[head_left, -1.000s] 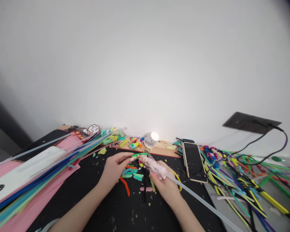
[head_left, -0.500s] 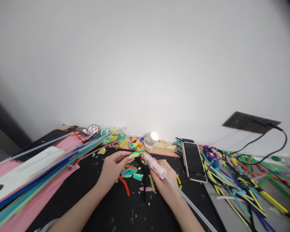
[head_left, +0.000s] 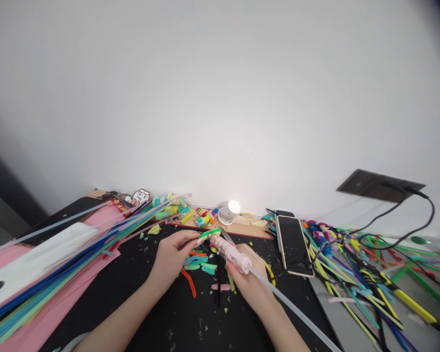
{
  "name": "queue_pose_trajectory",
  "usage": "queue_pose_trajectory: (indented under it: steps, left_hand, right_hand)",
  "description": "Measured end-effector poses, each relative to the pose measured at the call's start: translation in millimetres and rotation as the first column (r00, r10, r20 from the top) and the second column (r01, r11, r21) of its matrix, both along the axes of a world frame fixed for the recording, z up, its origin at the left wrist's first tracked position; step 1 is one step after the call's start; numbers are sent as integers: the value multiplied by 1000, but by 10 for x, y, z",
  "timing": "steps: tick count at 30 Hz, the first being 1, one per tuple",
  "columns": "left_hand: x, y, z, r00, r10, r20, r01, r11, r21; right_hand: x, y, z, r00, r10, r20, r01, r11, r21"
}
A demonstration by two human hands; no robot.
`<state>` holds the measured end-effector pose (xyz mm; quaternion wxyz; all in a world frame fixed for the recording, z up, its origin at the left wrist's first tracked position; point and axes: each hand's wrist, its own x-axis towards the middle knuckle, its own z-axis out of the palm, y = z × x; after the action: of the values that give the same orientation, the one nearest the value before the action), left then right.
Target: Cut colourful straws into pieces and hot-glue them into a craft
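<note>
My left hand [head_left: 174, 249] pinches a short bundle of green and pale chenille stems [head_left: 209, 234] between thumb and fingertips. My right hand [head_left: 251, 271] is wrapped round a pink hot glue gun [head_left: 232, 254], with a long translucent glue stick [head_left: 293, 310] running out of its back end. The gun's nozzle end is right beside the green stems; whether they touch I cannot tell. A yellow loop handle [head_left: 270, 274] and a grey blade-like tip [head_left: 227, 237] show around my right hand, mostly hidden. Below lie cut turquoise pieces [head_left: 208, 268] and an orange piece [head_left: 189, 282].
A black mat [head_left: 190, 322] covers the desk. To the right are a phone [head_left: 296, 244], more chenille stems and yellow-black pliers [head_left: 407, 300]. A lit round lamp [head_left: 229, 212] stands by the wall. Long stems and a white device [head_left: 40, 259] lie left.
The green stems and the glue gun's nozzle have shifted slightly, and the stems now tilt more. A grey blade-like tip has come into view behind the gun. Both hands keep their grip.
</note>
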<state>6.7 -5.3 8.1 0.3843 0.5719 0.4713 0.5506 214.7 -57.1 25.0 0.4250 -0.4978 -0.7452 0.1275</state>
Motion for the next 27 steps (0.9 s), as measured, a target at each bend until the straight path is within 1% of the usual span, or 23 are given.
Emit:
queue_pose_trajectory:
  steps: [4,10,15,20,23,25,27]
  left_hand:
    - [-2,-15,36,1000,30,-3,-30,1000,-7]
    - [-16,-33,71,999,46,-22,-46,999,-11]
    - [-19,-39,57,999,46,-22,-47,999,-17]
    - [-23,-33,26,998,60,-27,-60,998,-14]
    - [-26,-23,8,998,60,-37,-60,998,-5]
    - [-24,-15,5,997,56,-48,-55,998,14]
    - [-19,-8,9,997,45,-61,-42,998,43]
  right_hand:
    - [16,6,-9,999,-39,3,39,999,-8]
    - [69,47,-95,993,-118,26,117,993,18]
    - [75,41,-102,982,-186,36,186,982,-24]
    - [80,52,-122,973,-229,21,229,973,-7]
    - [63,44,-102,979,-203,10,203,979,-10]
    - [36,25,-60,989,-146,3,146,989,-3]
    - [4,3,-3,997,-73,5,73,997,-23]
